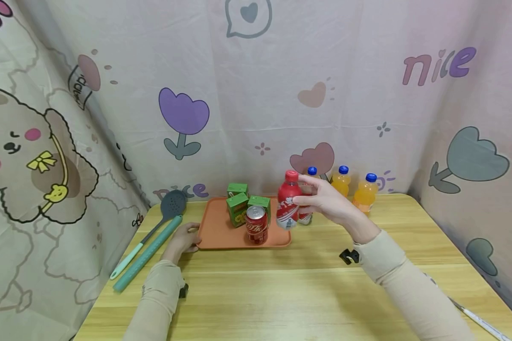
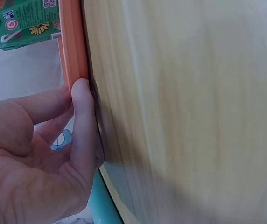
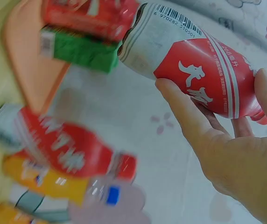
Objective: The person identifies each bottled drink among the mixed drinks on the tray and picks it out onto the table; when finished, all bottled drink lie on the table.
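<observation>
My right hand (image 1: 326,201) grips a red drink bottle (image 1: 287,203) with a white lower part, held over the right end of an orange tray (image 1: 215,229). In the right wrist view the bottle (image 3: 194,70) is tilted, its cap partly hidden by the fingers. At the tray's left edge, my left hand (image 1: 182,241) pinches the rim (image 2: 75,51) between thumb and fingers. On the tray stand a red drink can (image 1: 256,228) and several green drink cartons (image 1: 237,210). A second red bottle (image 3: 61,142) stands right of the tray, mostly behind my right hand in the head view.
Orange drink bottles (image 1: 365,193) with blue caps stand at the back right. Left of the tray lie a slotted turner (image 1: 173,204) and a teal rod (image 1: 147,255). A thin white-and-metal tool (image 1: 480,319) lies at the right edge. A printed curtain (image 1: 256,128) hangs behind the table.
</observation>
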The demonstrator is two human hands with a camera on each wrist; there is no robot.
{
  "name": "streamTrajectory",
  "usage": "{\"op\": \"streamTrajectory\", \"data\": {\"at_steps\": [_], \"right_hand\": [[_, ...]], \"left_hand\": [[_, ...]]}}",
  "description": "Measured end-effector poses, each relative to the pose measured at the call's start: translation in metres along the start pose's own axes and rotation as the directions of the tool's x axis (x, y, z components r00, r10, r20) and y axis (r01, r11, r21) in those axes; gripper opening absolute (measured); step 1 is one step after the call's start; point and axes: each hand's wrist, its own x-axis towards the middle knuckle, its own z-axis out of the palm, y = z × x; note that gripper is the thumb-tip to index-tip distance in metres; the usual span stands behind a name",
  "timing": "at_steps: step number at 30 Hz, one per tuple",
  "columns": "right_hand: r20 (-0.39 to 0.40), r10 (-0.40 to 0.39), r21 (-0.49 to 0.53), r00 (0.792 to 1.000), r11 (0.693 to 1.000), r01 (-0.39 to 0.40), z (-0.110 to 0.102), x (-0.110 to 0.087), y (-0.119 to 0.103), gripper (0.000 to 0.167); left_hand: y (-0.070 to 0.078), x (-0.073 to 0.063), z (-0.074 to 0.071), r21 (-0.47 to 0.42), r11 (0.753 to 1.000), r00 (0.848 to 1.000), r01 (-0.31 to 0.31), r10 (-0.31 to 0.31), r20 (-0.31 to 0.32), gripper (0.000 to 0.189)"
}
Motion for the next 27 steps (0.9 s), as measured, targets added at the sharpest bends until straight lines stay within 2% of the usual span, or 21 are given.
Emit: {"op": "streamTrajectory", "data": {"at_steps": [7, 12, 23, 27], "right_hand": [[-0.093, -0.003, -0.084, 0.996, 0.996, -0.005, -0.037, -0.022, 0.023, 0.074], [-0.176, 0.013, -0.119, 0.984, 0.992, -0.034, -0.057, -0.031, 0.038, 0.073], [-0.320, 0.039, -0.100, 0.947, 0.992, -0.074, -0.076, -0.025, 0.072, 0.072], [-0.375, 0.042, -0.110, 0.926, 0.990, -0.089, -0.081, -0.020, 0.083, 0.069]], "left_hand": [[0.000, 0.000, 0.000, 0.011, 1.000, 1.000, 0.004, -0.004, 0.003, 0.061], [-0.001, 0.000, 0.000, 0.005, 1.000, 1.000, -0.007, 0.007, 0.010, 0.061], [-0.002, 0.001, -0.001, 0.009, 1.000, 1.000, -0.007, 0.007, 0.000, 0.060], [-0.003, 0.003, 0.000, 0.008, 1.000, 1.000, 0.000, 0.000, -0.004, 0.060]]}}
